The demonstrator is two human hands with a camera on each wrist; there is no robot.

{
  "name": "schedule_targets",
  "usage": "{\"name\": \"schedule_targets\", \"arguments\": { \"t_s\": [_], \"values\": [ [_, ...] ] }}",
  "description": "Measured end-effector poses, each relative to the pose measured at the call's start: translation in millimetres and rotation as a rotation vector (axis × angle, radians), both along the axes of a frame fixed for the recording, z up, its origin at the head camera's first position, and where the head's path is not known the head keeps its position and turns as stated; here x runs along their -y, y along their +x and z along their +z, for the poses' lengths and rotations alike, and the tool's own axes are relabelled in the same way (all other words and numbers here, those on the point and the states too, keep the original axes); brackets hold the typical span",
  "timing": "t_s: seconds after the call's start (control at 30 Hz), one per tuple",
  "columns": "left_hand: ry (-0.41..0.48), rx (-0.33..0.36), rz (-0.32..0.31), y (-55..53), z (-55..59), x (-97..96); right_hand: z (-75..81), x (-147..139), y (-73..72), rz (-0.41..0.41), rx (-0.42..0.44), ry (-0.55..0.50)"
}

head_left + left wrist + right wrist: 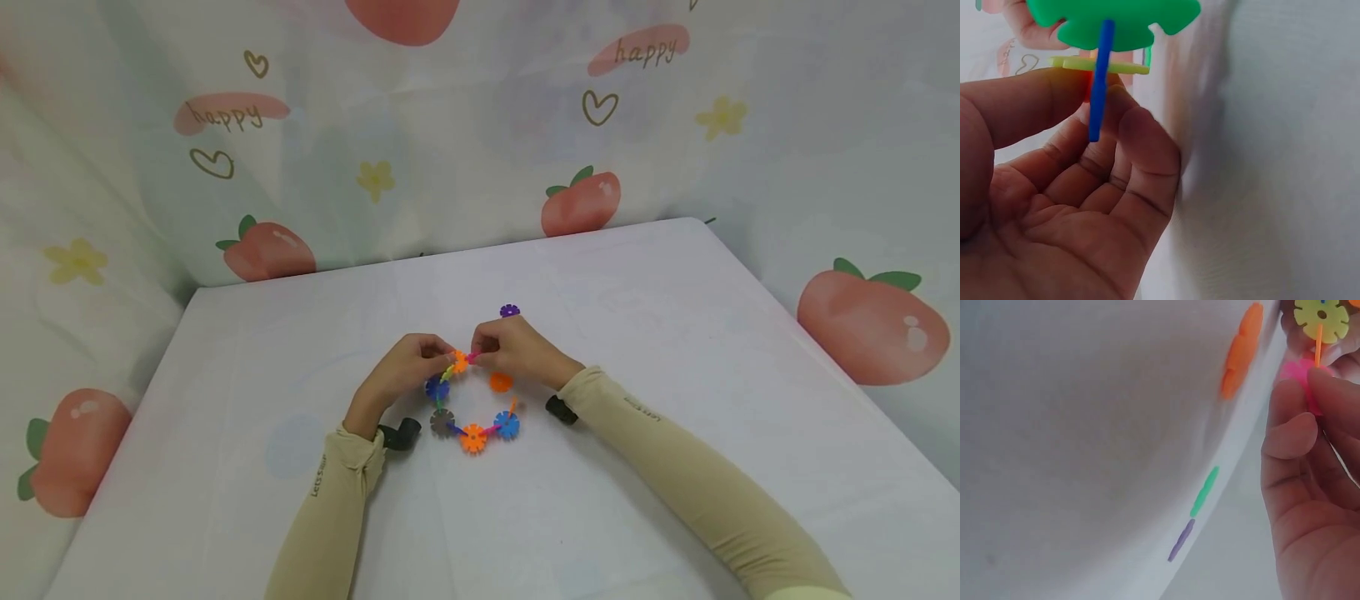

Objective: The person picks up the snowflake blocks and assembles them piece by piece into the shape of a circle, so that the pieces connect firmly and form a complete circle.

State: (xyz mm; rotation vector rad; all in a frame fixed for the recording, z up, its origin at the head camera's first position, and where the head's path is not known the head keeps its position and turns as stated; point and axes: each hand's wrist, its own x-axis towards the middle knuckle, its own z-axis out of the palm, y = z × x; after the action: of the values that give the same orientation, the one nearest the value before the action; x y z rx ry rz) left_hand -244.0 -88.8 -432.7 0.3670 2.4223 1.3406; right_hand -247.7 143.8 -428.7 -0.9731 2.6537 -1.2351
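A curved chain of notched plastic snowflake discs lies between the hands in the head view. My left hand (408, 367) pinches the orange snowflake disc (460, 362) at its upper end. Beyond it hang a yellow disc (1132, 67), a blue disc (1101, 81) and a green disc (1116, 22). With thumb and finger, my right hand (521, 348) grips a pink snowflake disc (1297, 372) that meets the orange one edge to edge. How deep their slots join is hidden by fingers. Lower round the chain come a dark grey disc (442, 422), an orange disc (473, 438) and a blue disc (507, 425).
Loose on the white-covered table (615, 308) are an orange disc (1242, 353), a green disc (1204, 492) and a purple disc (510, 311). Black wrist devices (402, 435) show at both wrists. A printed cloth (465, 125) hangs behind the table.
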Motion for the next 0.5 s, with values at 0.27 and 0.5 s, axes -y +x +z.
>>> {"name": "schedule_targets", "arguments": {
  "t_s": [0.27, 0.5],
  "values": [
    [-0.026, -0.02, 0.007, 0.8, -0.7, -0.2, 2.4, 6.7, 2.9, 0.029, -0.065, 0.041],
    [0.003, -0.022, 0.011, 0.1, -2.5, -1.2, 3.0, 10.5, 1.7, 0.039, -0.045, 0.078]
  ]
}}
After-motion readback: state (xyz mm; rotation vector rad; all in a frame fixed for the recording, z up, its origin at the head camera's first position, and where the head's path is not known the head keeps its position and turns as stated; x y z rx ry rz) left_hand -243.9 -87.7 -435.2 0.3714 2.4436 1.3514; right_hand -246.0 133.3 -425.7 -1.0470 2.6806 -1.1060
